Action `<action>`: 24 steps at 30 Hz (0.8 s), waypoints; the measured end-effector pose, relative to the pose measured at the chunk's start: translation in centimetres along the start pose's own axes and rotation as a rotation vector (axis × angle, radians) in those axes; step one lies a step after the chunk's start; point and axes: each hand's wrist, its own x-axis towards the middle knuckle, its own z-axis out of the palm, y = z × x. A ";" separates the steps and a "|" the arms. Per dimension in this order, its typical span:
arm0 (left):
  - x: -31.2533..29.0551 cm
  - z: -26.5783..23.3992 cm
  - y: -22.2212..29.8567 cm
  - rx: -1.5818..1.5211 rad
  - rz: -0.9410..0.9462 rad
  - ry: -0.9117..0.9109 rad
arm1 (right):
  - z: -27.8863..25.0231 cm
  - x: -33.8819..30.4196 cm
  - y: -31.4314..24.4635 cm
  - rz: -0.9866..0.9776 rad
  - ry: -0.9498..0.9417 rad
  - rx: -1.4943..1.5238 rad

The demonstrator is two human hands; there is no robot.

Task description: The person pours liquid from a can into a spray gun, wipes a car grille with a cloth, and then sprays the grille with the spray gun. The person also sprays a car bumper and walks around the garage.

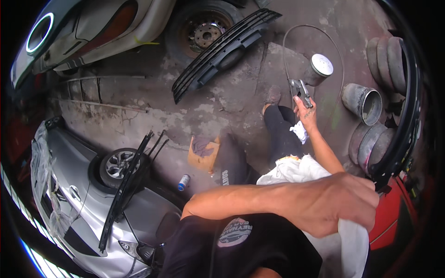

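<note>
My left arm reaches across my body to the right. My left hand (345, 201) is closed around a white cloth (353, 245), which hangs down below the fist. Further ahead, my right hand (306, 116) grips a metal spray gun (301, 92). A thin hose (289, 39) loops out in front of the gun. Just beyond the gun stands a can with a white top (320, 67). Right of my left fist is the lower end of a long curved black car part (404, 134); whether the fist touches it, I cannot tell.
A black grille (227, 53) leans by a wheel (206, 34) ahead. On the left are a silver car body (88, 199) and long black strips (123, 190). A cardboard box (204, 155) and spray can (184, 182) stand nearby. A metal bucket (364, 104) lies at right.
</note>
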 end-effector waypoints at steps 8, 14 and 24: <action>-5.2 -16.2 -2.8 -0.588 -0.001 0.916 | -8.8 5.6 1.7 0.282 0.169 0.099; -10.2 -31.1 -5.2 -0.067 -0.225 1.502 | -6.2 10.0 0.2 0.220 0.179 0.219; -20.4 -57.2 -25.7 1.086 -0.702 1.126 | 4.4 16.6 2.6 0.272 0.251 0.443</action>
